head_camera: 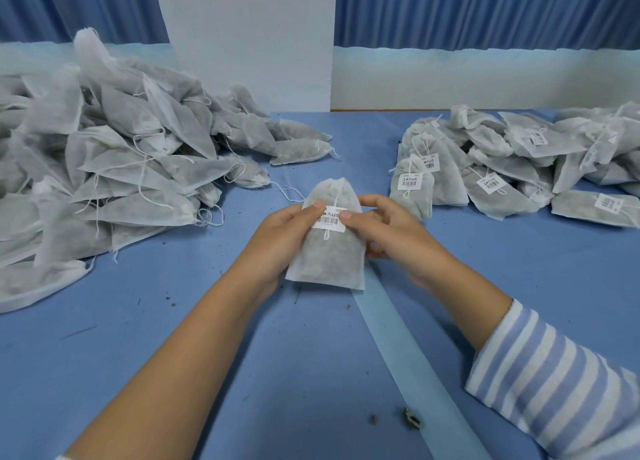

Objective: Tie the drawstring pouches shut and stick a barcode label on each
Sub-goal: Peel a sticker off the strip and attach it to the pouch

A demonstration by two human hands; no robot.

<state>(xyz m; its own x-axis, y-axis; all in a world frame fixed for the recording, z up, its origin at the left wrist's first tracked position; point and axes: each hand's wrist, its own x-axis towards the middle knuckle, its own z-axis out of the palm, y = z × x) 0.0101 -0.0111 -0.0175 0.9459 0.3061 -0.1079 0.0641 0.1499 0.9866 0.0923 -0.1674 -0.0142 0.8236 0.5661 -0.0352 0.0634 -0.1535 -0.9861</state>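
Your forearms reached forward and converged at the middle. Your left hand (277,238) curled with its thumb lying across the front, fingers hidden behind. Your right hand (384,229) mirrored it, thumb pressed flat toward the left thumb, fingers bent underneath. A striped sleeve (554,387) covered your right forearm; the left arm was bare.

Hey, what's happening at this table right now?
A person holds one filled pouch in both hands, the left hand and right hand thumbs pressing a barcode label onto it. Unlabelled pouches are heaped on the left; labelled ones lie on the right.
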